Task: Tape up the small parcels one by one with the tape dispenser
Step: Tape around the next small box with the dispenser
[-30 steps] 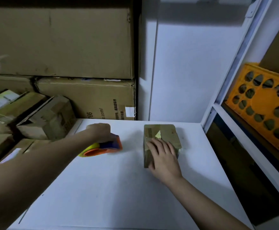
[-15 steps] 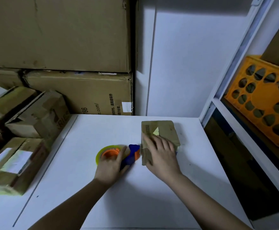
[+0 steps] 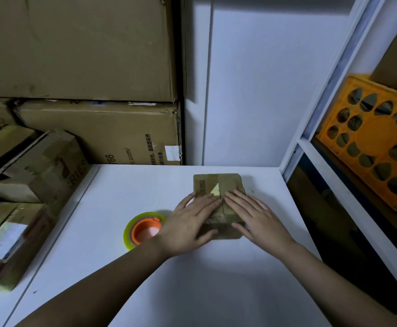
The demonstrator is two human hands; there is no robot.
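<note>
Left hand released tape dispenser — now flat on parcel beside right hand (both fingers straight).

Dim indoor shot w/ a cool bluish cast. Brightest area is the white surface and the white panel behind it; light seems to come from above/front. Soft shadows under both forearms and behind the small parcel. Stacked cartons at left sit murky, low contrast. Lower shelf bay at right nearly black. Faint glare on the tape roll. Wide-angle bend at edges: shelf posts lean. Slight softness overall, no strong motion blur.
</note>
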